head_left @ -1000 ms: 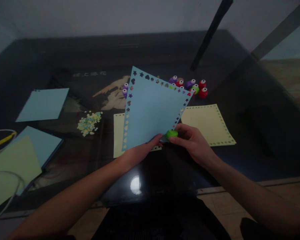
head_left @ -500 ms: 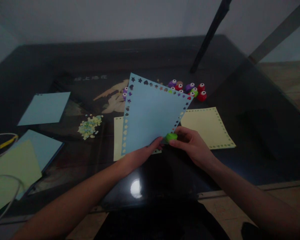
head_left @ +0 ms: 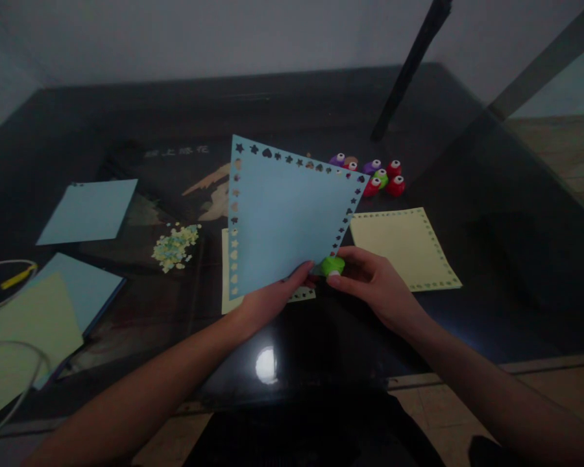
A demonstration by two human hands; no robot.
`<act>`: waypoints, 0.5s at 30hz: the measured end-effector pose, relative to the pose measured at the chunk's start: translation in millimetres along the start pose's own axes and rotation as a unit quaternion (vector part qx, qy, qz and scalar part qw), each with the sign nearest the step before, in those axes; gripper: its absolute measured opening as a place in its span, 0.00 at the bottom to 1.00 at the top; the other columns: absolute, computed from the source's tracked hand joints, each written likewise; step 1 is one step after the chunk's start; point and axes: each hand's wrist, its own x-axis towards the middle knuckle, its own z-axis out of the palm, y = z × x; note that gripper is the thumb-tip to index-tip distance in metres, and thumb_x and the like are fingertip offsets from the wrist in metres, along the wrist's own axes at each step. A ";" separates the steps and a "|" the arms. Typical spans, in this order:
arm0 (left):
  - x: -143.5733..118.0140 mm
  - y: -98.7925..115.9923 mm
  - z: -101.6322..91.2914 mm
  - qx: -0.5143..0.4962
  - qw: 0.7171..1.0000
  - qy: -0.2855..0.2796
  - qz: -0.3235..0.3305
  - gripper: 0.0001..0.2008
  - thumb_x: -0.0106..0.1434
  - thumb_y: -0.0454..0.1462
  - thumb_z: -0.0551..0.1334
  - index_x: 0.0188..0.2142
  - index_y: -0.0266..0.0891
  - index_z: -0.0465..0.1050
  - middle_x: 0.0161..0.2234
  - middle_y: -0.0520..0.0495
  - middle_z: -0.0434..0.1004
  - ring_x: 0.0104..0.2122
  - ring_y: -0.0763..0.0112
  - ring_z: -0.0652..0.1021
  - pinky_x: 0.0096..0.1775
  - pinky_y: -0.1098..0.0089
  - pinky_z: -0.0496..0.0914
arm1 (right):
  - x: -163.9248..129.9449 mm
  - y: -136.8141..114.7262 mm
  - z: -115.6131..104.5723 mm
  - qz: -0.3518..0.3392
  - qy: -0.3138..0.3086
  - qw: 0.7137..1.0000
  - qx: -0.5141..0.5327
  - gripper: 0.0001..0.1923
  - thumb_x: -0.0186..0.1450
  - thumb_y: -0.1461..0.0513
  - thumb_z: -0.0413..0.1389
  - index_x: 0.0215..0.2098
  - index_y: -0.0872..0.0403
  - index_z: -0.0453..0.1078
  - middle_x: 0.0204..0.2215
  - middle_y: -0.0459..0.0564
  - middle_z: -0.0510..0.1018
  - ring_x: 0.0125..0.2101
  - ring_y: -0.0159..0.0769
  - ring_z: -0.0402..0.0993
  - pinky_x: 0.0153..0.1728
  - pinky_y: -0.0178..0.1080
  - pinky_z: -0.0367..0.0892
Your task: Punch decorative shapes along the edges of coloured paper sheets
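Loosely heaped paper confetti [head_left: 174, 243] on bare table [head_left: 467, 194], uncontained.

My arms are bare from elbow to wrist, with no sleeves showing. My left hand [head_left: 267, 299] and right hand [head_left: 377, 288] wear nothing: no rings, watch or gloves.

Only writing in view: short row of pale characters [head_left: 176, 151] printed under the dark glossy glass table top [head_left: 126, 110], far left-centre, just above the pale bird-like picture [head_left: 214, 191]. Looks like approx. 4 Chinese-style chars, too dim & blurred to read. No other labels, brands, nos. or signs legible.
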 end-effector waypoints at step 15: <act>1.7 8.0 -7.0 -0.074 0.997 -0.008 -0.014 0.19 0.62 0.46 0.52 0.19 0.44 0.71 0.28 0.49 0.80 0.35 0.65 0.78 0.52 0.62 0.66 | 4.9 -8.2 -16.1 -0.014 0.043 0.999 0.022 0.16 0.58 0.53 0.59 0.42 0.51 0.72 0.38 0.50 0.77 0.35 0.35 0.73 0.41 0.43 0.69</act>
